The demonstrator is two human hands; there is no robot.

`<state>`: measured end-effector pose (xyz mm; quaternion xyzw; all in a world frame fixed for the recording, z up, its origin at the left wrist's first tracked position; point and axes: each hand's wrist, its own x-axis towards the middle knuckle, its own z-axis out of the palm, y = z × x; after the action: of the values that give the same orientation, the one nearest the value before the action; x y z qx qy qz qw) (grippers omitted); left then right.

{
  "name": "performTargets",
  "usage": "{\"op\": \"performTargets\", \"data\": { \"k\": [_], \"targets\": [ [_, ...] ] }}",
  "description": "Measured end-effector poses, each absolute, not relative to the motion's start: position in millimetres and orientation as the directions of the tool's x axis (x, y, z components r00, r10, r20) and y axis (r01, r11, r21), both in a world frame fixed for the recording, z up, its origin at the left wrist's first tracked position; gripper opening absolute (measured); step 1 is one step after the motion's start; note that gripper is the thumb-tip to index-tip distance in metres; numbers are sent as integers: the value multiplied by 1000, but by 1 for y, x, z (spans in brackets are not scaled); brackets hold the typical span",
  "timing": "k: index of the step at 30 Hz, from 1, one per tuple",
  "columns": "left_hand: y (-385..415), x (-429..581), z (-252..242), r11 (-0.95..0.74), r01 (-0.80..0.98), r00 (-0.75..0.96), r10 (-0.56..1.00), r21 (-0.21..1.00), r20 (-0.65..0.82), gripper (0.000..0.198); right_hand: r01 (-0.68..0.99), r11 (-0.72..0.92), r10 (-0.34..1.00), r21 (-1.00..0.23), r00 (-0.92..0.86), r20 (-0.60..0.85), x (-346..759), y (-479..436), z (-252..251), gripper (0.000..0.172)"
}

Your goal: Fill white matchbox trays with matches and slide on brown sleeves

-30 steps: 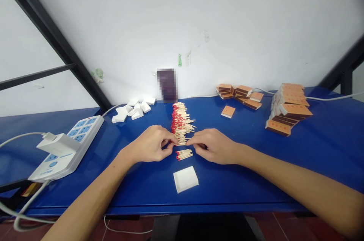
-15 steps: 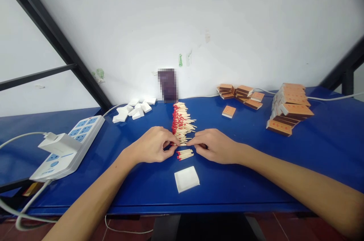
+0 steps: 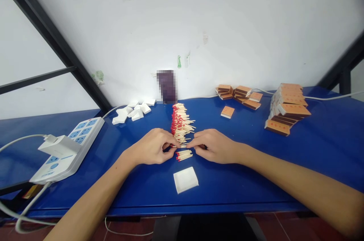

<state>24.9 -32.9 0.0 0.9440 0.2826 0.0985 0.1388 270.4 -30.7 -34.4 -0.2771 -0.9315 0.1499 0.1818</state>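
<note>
A long heap of red-tipped matches (image 3: 181, 121) lies on the blue table (image 3: 256, 165). My left hand (image 3: 153, 146) and my right hand (image 3: 212, 145) rest on the table at the heap's near end, fingertips pinched on a few matches between them. Just below the fingers lies a small separate bundle of matches (image 3: 184, 154). An empty white matchbox tray (image 3: 185, 179) sits nearer the front edge.
More white trays (image 3: 133, 111) lie at the back left. Orange matchbox sleeves are stacked at the back (image 3: 241, 92) and right (image 3: 287, 108), with one lone sleeve (image 3: 228, 111). A white power strip (image 3: 68, 146) with a plugged adapter sits at the left.
Both hands stay at the heap's near end; the fingertips have closed in slightly toward each other. The view has shifted a little.
</note>
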Motion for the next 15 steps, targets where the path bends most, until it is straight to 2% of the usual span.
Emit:
{"op": "performTargets", "data": {
  "k": [15],
  "targets": [
    [-30, 25, -5, -789, 549, 794, 596, 276, 121, 23, 433, 819, 542, -377, -800, 257, 274, -29, -34, 33]
  ]
}}
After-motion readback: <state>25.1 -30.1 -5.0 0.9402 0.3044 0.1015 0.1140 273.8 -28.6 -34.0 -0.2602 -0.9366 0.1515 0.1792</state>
